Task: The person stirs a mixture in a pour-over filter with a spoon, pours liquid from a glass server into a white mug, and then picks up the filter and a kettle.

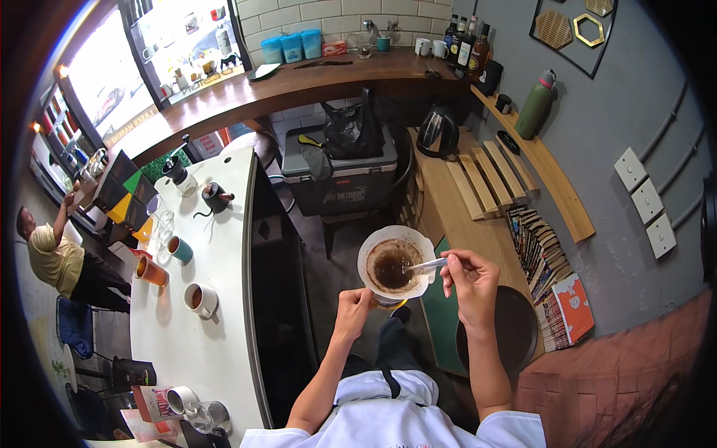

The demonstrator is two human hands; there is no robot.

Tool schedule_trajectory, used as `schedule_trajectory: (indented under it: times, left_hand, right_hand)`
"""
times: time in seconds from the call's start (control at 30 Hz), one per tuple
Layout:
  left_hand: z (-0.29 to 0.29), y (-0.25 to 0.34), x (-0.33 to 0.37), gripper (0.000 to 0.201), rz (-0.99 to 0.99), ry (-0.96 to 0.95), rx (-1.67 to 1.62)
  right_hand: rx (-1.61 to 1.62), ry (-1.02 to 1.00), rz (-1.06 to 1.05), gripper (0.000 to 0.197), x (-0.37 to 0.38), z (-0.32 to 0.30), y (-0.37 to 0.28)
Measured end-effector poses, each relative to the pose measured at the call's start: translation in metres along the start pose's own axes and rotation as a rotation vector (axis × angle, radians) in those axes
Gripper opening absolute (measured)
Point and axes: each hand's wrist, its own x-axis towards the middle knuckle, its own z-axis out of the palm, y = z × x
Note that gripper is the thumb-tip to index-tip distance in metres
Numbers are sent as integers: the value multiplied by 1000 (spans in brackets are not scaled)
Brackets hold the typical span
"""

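Observation:
A white paper coffee filter [367, 251] is held in front of my body, with wet brown coffee [391, 267] and some foam inside. My left hand [349, 313] is closed at its near left edge, gripping the coffee dripper, which the paper mostly hides. Pinched in my right hand [472, 290] is a spoon [430, 264], slanting in from the right with its tip down in the coffee. Something yellow-orange [388, 305] shows just below the filter; what it is, I cannot tell.
On the left, a white table [224, 351] bears a white mug [200, 300], an orange cup [151, 271], a teal cup [179, 249] and a gooseneck kettle [216, 197]. Ahead are a cooler box [340, 183] and a wooden counter [358, 71]. A person [56, 250] stands far left.

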Motion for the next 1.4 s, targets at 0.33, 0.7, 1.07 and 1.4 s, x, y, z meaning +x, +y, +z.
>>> schedule_trajectory:
  times: [0.33,0.7,1.07,1.4]
  left_hand:
    - [-12,-7,3,44,-8,-4,-16]
    - [-19,2,6,44,4,19,-31]
    - [-26,5,26,41,-49,34,7]
    - [-13,6,83,41,-71,54,-35]
  right_hand:
    - [-7,-10,-32,14,4,5,-9]
    - [-235,-132,-77,11,6,19,0]
    - [-87,-68,-76,13,28,25,12]
    - [-353,-8,-276,11,78,21,23]
